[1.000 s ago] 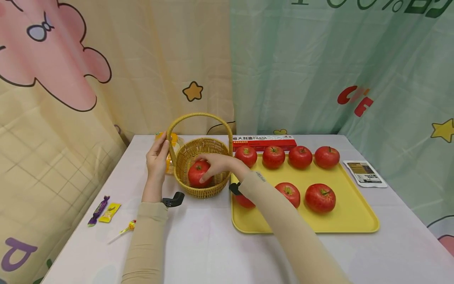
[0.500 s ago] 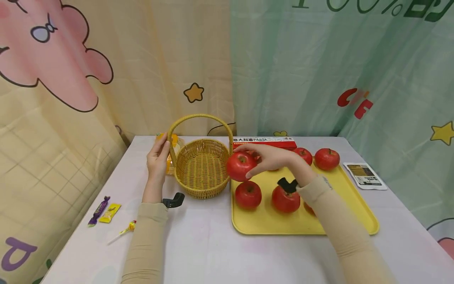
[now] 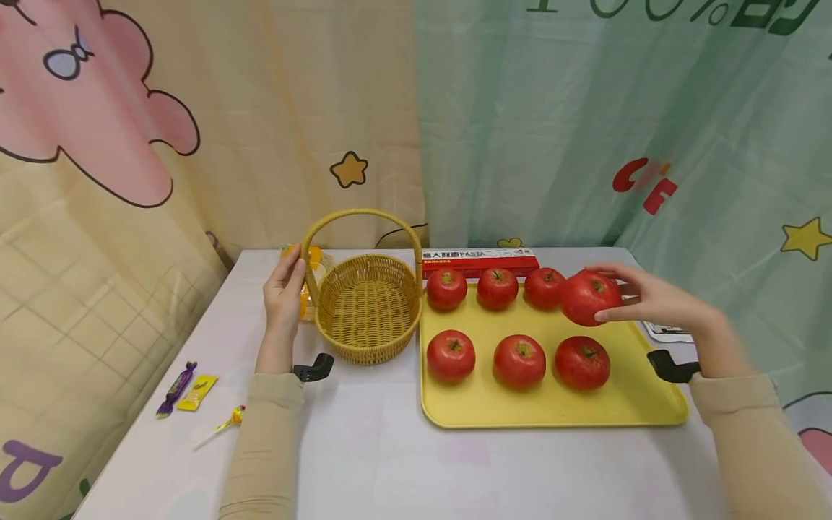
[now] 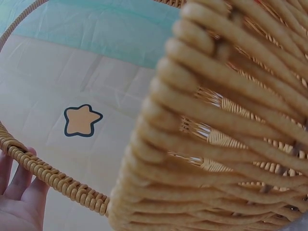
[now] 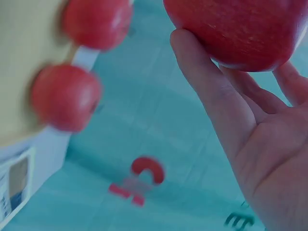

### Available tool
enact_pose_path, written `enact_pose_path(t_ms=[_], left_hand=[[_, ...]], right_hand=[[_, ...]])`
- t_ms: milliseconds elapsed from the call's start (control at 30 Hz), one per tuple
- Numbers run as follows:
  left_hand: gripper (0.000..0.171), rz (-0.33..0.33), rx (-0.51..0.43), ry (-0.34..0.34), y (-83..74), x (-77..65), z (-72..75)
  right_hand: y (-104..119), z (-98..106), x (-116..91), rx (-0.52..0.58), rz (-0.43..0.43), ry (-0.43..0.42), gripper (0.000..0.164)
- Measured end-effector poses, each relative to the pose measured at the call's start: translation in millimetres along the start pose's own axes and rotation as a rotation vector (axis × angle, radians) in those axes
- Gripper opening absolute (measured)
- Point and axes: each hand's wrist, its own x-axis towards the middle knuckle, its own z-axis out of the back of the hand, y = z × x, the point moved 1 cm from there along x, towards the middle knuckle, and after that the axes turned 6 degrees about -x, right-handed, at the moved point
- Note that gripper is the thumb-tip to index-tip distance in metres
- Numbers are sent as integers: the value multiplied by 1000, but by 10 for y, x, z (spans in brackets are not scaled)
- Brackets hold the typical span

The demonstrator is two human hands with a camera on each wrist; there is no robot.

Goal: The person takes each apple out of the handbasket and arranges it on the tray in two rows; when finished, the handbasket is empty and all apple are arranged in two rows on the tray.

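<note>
My left hand (image 3: 284,292) holds the left side of the handle on a woven basket (image 3: 367,354). In the left wrist view, fingers (image 4: 19,183) show behind the wrapped handle (image 4: 62,180). The basket has no fruit inside. My right hand (image 3: 656,300) grips a red apple (image 3: 590,297) above the back right of a yellow tray (image 3: 624,408), with thumb and fingers on its sides. In the right wrist view, that apple (image 5: 240,29) is raised on the fingertips. More red apples (image 3: 523,361) stand on the tray in two rows; the held one hides part of the back row.
A red pasta box (image 3: 481,261) lies behind the tray, and a printed packet (image 3: 669,334) at its right. An orange-yellow package (image 3: 315,282) is partly hidden behind the basket. Two wrapped candies (image 3: 197,392) and a lollipop (image 3: 227,422) lie at the left.
My right hand has lifted the apple out of the basket and carried it rightward over the tray to its back right. My left hand has stayed at the basket handle.
</note>
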Motion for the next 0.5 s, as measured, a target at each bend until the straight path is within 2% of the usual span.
enact_pose_path(t_ms=[133, 300, 500], left_hand=[[36, 3, -3, -5, -8, 6, -5], [36, -6, -8, 0, -2, 10, -10], [36, 0, -13, -8, 7, -2, -11]], right_hand=[[-325, 61, -247, -9, -95, -17, 71], [-705, -3, -462, -68, -156, 3, 70], [-981, -129, -621, -89, -210, 18, 72]])
